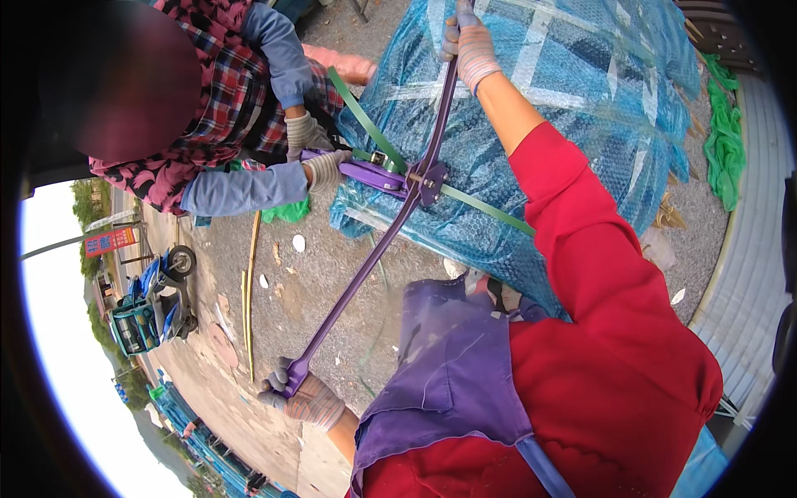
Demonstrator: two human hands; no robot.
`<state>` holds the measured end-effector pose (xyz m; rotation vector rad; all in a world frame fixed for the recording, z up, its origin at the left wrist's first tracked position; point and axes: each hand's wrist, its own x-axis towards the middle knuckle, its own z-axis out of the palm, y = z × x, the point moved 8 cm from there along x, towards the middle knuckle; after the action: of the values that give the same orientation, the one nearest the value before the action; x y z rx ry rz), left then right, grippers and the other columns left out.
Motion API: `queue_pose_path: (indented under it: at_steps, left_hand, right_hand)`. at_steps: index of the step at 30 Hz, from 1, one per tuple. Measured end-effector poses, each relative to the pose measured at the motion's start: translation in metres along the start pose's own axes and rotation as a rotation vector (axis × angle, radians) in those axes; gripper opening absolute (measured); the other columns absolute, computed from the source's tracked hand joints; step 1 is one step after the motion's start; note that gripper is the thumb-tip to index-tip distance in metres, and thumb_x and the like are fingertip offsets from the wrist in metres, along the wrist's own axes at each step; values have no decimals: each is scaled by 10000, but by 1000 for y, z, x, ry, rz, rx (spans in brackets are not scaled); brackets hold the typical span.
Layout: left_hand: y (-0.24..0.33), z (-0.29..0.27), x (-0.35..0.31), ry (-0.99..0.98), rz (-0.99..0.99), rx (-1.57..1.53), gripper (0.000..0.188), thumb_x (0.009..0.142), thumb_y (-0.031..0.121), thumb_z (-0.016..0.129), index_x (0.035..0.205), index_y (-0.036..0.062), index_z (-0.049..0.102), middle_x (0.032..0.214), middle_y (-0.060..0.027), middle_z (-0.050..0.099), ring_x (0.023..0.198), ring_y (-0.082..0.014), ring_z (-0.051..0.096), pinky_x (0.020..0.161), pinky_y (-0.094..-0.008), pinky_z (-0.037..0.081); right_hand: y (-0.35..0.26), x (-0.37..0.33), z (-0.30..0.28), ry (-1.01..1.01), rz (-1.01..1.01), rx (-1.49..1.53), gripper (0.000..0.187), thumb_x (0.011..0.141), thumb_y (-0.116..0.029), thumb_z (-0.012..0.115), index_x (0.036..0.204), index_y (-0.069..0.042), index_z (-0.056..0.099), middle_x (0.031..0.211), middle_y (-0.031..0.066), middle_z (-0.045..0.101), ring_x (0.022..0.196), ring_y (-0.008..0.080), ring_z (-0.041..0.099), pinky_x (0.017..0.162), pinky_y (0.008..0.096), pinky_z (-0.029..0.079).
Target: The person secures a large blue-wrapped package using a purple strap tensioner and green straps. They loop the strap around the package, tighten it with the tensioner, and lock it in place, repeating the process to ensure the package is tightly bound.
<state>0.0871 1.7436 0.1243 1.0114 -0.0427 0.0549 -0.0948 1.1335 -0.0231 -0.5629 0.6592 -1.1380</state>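
The long-handled tool [431, 183] is showing purple, the strap [489, 211] pale green and the wrap [589, 141] bright blue. The wearer's gloves [315, 403] are sporting grey and pinkish stripes. The sleeve [573, 220] is glowing red, the apron [448, 353] purple, and the co-worker's shirt [241, 79] is displaying red-and-black plaid (black shapes are dotting the nearby pink cloth [137, 184]).

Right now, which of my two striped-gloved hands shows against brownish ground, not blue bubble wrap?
Your left hand, gripping the lower purple metal handle; your right hand shows against the blue bubble wrap.
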Motion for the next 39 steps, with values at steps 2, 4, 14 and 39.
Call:
queue_pose_path:
  at_steps: [2, 4, 14, 39]
  left_hand:
    - [14, 54, -7, -290, -5, -84, 318, 986, 360, 545, 870, 77, 633, 654, 0, 470, 626, -168, 473, 776, -363, 489]
    - [26, 111, -18, -527, 31, -129, 340, 1001, 371, 517, 857, 80, 615, 640, 18, 362, 573, -137, 371, 682, -328, 433]
    - [29, 232, -43, -850, 236, -115, 409, 1020, 428, 451, 724, 147, 422, 562, 37, 280, 450, -72, 252, 398, -229, 259]
    - [-48, 206, 22, -448, -157, -191, 349, 954, 439, 592, 820, 123, 531, 620, 25, 349, 561, -126, 368, 603, -343, 407]
  right_hand:
    - [-22, -25, 41, -133, -26, -3, 417, 974, -536, 482, 741, -192, 461, 522, -50, 339, 396, 106, 334, 390, 283, 301]
    - [-34, -50, 74, -237, -74, -34, 380, 983, -483, 502, 767, -172, 461, 555, -43, 383, 424, 96, 366, 408, 265, 317]
    - [-140, -62, 152, -556, -256, -116, 489, 973, -501, 514, 938, -37, 665, 528, -53, 393, 421, 58, 378, 390, 213, 287]
    - [-13, -39, -11, 63, 15, -185, 522, 928, -524, 589, 1099, -39, 500, 723, 70, 569, 607, 187, 578, 571, 377, 516]
